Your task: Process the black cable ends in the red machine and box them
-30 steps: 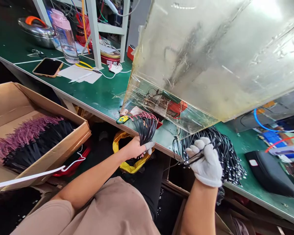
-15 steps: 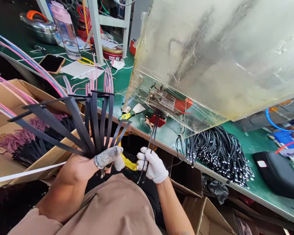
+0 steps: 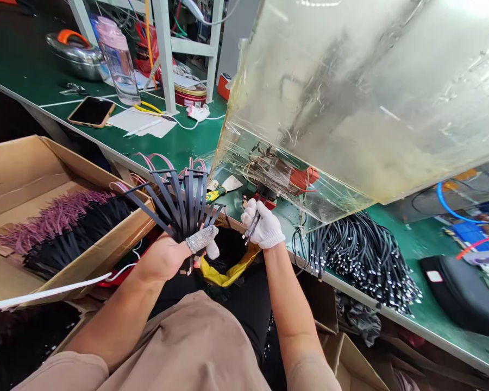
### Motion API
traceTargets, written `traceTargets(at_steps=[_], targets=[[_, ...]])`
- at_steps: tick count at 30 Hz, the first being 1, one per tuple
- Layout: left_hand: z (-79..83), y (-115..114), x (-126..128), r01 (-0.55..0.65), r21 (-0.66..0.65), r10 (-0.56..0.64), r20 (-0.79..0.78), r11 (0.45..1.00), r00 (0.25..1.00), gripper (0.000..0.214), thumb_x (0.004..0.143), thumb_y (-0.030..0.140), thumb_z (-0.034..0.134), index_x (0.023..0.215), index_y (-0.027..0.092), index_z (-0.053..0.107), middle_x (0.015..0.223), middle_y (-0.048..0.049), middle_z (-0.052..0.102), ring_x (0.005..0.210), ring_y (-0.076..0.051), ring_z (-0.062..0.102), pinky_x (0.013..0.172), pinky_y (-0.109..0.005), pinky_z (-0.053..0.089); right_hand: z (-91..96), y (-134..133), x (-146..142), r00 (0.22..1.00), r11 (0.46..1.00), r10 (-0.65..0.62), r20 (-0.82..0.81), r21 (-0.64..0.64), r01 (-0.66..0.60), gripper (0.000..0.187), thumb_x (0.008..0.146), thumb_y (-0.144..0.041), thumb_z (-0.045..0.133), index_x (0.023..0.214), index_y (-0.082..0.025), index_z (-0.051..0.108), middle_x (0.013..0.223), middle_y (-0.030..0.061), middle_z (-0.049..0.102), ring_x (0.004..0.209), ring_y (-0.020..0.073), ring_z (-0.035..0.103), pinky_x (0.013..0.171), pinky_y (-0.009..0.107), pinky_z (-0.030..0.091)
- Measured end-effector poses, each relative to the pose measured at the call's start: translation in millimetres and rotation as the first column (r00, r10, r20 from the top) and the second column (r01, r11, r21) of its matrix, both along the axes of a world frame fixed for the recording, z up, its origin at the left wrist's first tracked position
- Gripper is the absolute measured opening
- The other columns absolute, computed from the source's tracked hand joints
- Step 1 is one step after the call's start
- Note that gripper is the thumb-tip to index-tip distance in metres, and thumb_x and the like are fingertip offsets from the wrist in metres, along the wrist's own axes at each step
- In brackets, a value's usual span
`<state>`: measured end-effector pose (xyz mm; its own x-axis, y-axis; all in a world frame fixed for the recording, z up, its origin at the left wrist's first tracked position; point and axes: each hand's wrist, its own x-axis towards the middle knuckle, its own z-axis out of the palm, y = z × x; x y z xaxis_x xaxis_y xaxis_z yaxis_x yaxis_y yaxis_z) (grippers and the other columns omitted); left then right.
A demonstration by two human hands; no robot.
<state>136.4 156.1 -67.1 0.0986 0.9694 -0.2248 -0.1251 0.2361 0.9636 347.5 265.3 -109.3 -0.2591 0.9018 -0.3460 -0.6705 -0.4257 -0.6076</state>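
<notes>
Closer together than a moment ago, left hand [image 3: 167, 258] and right hand [image 3: 264, 225], now just over the edge of the green workbench [image 3: 179, 144], with the long pink tails no longer sweeping across the box. Left one clamped shut around a fan of flat black strips [image 3: 183, 203], grey knit glove [image 3: 201, 239] showing at the fingers, pink wire loops [image 3: 158, 163] curling behind, though where they end is hard to make out. Right one in a white cotton glove, pinched closed on some thin black leads [image 3: 250, 225], mostly buried in the fingers, so no telling how many. Big heap of black cables [image 3: 362, 266] on the bench, off to the right. Smeared clear plastic sheet [image 3: 350, 98] overhead, with murky stuff behind it. Cardboard box [image 3: 24, 163] of pink-and-black bundles [image 3: 61, 228] at left, cut off by the frame
</notes>
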Motion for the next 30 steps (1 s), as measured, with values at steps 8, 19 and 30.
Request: traceTargets(at_steps=[8,19,30], targets=[[-10.1,-1,-1,-0.040,-0.006,0.040,-0.007,0.999,0.999,0.054,0.062,0.071,0.077,0.058,0.019,0.065,0.042,0.0003,0.054,0.034,-0.011,0.046,0.029,-0.019,0.030,-1.6,17,9,0.999,0.998,-0.055,-0.002,-0.038,0.054,0.011,0.099,-0.024,0.057,0.101,-0.019,0.066,0.076,0.0000,0.070,0.059,0.0111,0.063,0.060,0.024,0.062],[-5.2,-8,-1,-0.032,-0.081,0.029,-0.044,0.996,0.999,0.051,0.068,0.066,0.076,0.056,0.018,0.066,0.041,-0.0005,0.053,0.035,-0.010,0.046,0.029,-0.017,0.030,11.3,18,11,0.994,0.985,-0.081,-0.066,-0.158,0.070,0.025,0.104,-0.020,0.043,0.100,-0.019,0.067,0.069,-0.0016,0.069,0.055,0.0104,0.062,0.056,0.021,0.060],[-24.0,-18,1,0.141,-0.191,-0.143,0.008,0.971,0.990,0.046,0.061,0.061,0.081,0.057,0.018,0.063,0.042,0.0012,0.051,0.035,-0.010,0.044,0.029,-0.018,0.027,-54.2,-47,19,0.897,0.895,0.440,-0.050,-0.063,-0.442,0.061,0.098,-0.070,0.044,0.116,-0.014,0.061,0.081,0.0072,0.072,0.070,0.0194,0.072,0.067,0.038,0.063]])
